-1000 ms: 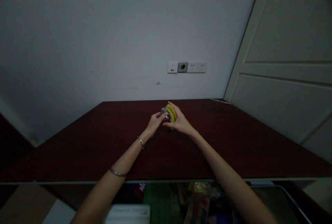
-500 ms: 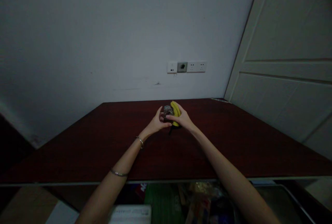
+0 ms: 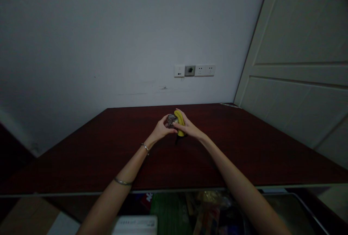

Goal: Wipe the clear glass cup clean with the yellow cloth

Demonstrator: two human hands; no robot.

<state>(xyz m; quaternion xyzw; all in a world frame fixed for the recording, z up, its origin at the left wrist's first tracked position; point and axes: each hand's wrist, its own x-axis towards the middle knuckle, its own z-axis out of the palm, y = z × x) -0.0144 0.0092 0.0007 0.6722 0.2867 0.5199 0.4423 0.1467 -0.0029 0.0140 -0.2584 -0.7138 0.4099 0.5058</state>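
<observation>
**Our two hands meet on a dark shiny object [image 3: 171, 120] and a yellow piece [image 3: 179, 120]**

We hold both things together over the far middle of the reddish-brown tabletop [image 3: 108, 140]; we cannot tell whether they rest on it or are lifted just clear. Our left hand [image 3: 160, 130] curls round the left side of the dark shiny object, fingers behind it and thumb at the near side. Our right hand [image 3: 192, 130] grips the yellow piece, which stands upright against the object's right side, and its thumb reaches left across the front onto the object. A thin dark strip [image 3: 176, 141] hangs at the near end of the yellow piece.

On our left arm we see a bracelet [image 3: 145, 148] and a bangle [image 3: 123, 181]. On the far wall [image 3: 108, 39] sits a row of sockets [image 3: 200, 70], and a pale door [image 3: 296, 111] stands at the right. Below the near table edge are a white case [image 3: 135, 224] and a green item [image 3: 170, 213].
</observation>
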